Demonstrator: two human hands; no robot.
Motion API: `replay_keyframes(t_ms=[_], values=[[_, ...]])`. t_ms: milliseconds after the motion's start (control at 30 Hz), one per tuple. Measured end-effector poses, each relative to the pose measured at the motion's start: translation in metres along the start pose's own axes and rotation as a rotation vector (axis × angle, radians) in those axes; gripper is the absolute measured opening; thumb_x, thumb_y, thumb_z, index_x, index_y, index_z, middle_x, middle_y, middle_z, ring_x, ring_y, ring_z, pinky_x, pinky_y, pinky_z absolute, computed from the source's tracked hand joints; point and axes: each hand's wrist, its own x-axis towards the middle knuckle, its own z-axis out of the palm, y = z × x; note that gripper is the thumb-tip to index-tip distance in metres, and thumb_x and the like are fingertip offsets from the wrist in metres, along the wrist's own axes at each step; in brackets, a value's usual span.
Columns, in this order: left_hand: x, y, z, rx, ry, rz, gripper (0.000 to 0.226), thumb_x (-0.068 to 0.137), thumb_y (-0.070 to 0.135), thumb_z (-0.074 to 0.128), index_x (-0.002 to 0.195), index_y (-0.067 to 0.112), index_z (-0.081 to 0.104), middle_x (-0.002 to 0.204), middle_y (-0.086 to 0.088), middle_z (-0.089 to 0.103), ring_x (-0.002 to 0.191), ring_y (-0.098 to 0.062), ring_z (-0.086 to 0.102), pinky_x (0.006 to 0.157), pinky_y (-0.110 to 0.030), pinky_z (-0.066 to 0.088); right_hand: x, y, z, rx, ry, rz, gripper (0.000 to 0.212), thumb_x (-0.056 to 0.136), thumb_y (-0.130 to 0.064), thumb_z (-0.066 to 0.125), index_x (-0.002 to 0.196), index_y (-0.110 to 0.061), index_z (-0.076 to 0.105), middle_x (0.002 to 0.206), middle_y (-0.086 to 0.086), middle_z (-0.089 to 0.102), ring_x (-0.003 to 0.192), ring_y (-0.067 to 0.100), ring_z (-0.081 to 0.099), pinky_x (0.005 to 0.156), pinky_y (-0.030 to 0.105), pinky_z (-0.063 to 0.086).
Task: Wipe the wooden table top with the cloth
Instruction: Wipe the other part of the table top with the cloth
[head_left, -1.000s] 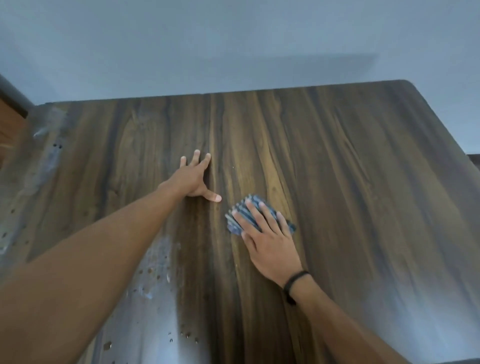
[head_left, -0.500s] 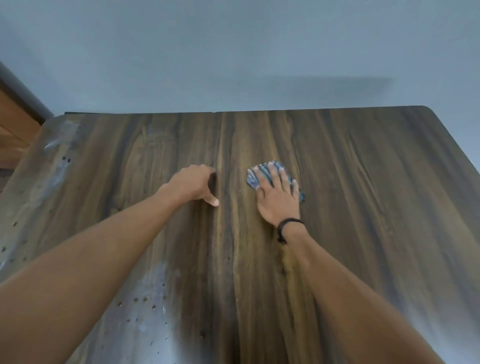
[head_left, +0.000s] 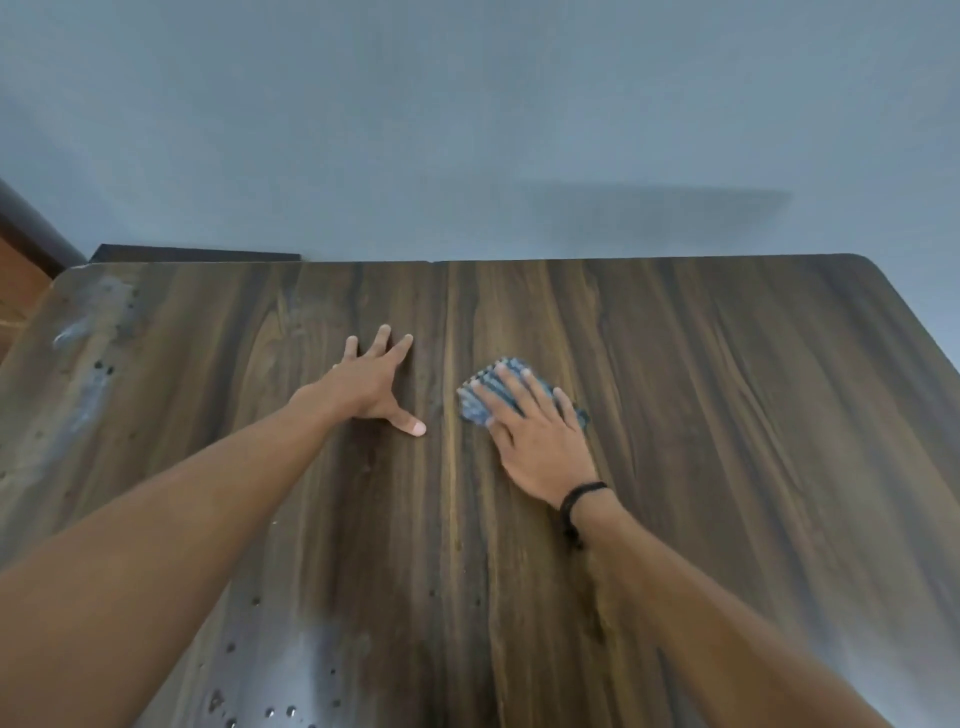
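- The worktop (head_left: 727, 415) is dark, streaked wood with rounded far corners; its far edge runs along a plain grey-blue wall (head_left: 467, 130).
- The cloth (head_left: 475, 408), blue and folded small, lies flat on the worktop a little right of the middle, in the far half; most of it is covered, and only its rim shows beyond the fingertips, at the left of the palm and at a corner on the right.
- The right grip (head_left: 540, 441), a bare hand, lies palm down on the cloth; its fingers (head_left: 511, 387) are straight and slightly spread, pressing the cloth to the wood rather than curling round it; a black band (head_left: 576, 501) circles the wrist.
- The left grip (head_left: 371, 384), also bare, rests flat on the wood just left of the cloth and apart from it; its fingers are spread, the thumb (head_left: 410, 423) points toward the cloth, and it holds nothing.
- Both bare forearms reach in from the near edge.
- A pale sheen dotted with droplets (head_left: 291, 675) marks the near left of the worktop; a second pale smear (head_left: 88, 332) with dark specks sits by the far left corner.
- A dark strip (head_left: 192, 253) shows behind the far left edge.
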Motion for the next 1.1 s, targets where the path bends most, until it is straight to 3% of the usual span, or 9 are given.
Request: replay_keyframes(t_ms=[133,300,433,600,733,867,1000,1100], values=[[-0.001,0.007,-0.004,0.014,-0.012,-0.021,0.145,0.052,0.059,0.087,0.153,0.033,-0.014,0.160,0.004,-0.025,0.145,-0.043,-0.015,0.111,-0.063,0.021,0.072,0.009,-0.018,0.062,-0.053,0.247,0.053,0.106,-0.039,0.024,0.157,-0.045,0.011,0.168,-0.007,-0.002,0.154,0.019,-0.006,0.121,0.050,-0.003],[-0.005,0.010,-0.007,0.018,-0.033,-0.060,0.147,0.053,0.057,0.088,0.151,0.034,-0.020,0.154,-0.002,-0.039,0.143,-0.044,-0.021,0.112,-0.063,0.018,0.058,0.000,-0.006,-0.016,-0.077,0.009,0.051,0.106,-0.046,0.020,0.154,-0.053,0.005,0.167,-0.016,-0.002,0.154,0.014,-0.005,0.119,0.043,-0.007],[-0.003,0.022,-0.019,0.070,-0.133,-0.162,0.153,0.054,0.057,0.088,0.143,0.034,-0.034,0.149,-0.005,-0.046,0.140,-0.049,-0.024,0.112,-0.064,0.016,0.105,0.008,-0.027,0.052,-0.082,0.262,0.052,0.107,-0.039,0.023,0.157,-0.045,0.010,0.168,-0.009,-0.005,0.154,0.017,-0.008,0.122,0.049,-0.004],[0.011,0.033,-0.024,0.180,-0.214,-0.190,0.155,0.055,0.062,0.084,0.133,0.026,-0.045,0.148,-0.014,-0.044,0.138,-0.053,-0.023,0.114,-0.064,0.007,0.087,0.012,-0.014,-0.024,-0.110,-0.008,0.053,0.106,-0.046,0.020,0.155,-0.052,0.001,0.167,-0.015,-0.006,0.153,0.014,-0.008,0.119,0.043,-0.008],[0.011,0.036,-0.024,0.174,-0.251,-0.223,0.150,0.057,0.063,0.083,0.118,0.024,-0.049,0.144,-0.018,-0.048,0.135,-0.056,-0.024,0.112,-0.065,0.007,0.145,0.025,-0.027,0.065,-0.061,0.276,0.053,0.107,-0.040,0.023,0.158,-0.045,0.009,0.168,-0.009,-0.006,0.154,0.017,-0.009,0.121,0.048,-0.006],[0.012,0.034,-0.026,0.135,-0.263,-0.224,0.154,0.055,0.060,0.085,0.123,0.027,-0.049,0.142,-0.014,-0.050,0.133,-0.058,-0.027,0.112,-0.064,0.010,0.159,0.016,-0.018,0.026,-0.076,0.100,0.052,0.107,-0.042,0.021,0.157,-0.045,0.010,0.168,-0.012,-0.003,0.154,0.015,-0.006,0.121,0.046,-0.005],[0.008,0.034,-0.027,0.118,-0.269,-0.224,0.154,0.055,0.058,0.086,0.124,0.028,-0.048,0.142,-0.013,-0.051,0.133,-0.057,-0.028,0.113,-0.064,0.010,0.191,0.023,-0.032,0.095,-0.104,0.273,0.054,0.107,-0.040,0.021,0.158,-0.044,0.007,0.168,-0.008,-0.009,0.154,0.016,-0.011,0.122,0.049,-0.007],[0.007,0.034,-0.027,0.107,-0.258,-0.203,0.156,0.055,0.056,0.087,0.132,0.029,-0.046,0.143,-0.010,-0.051,0.134,-0.055,-0.029,0.114,-0.063,0.010,0.183,0.009,-0.017,0.015,-0.102,0.068,0.053,0.106,-0.043,0.021,0.158,-0.045,0.009,0.168,-0.010,-0.004,0.154,0.017,-0.007,0.121,0.048,-0.005]])
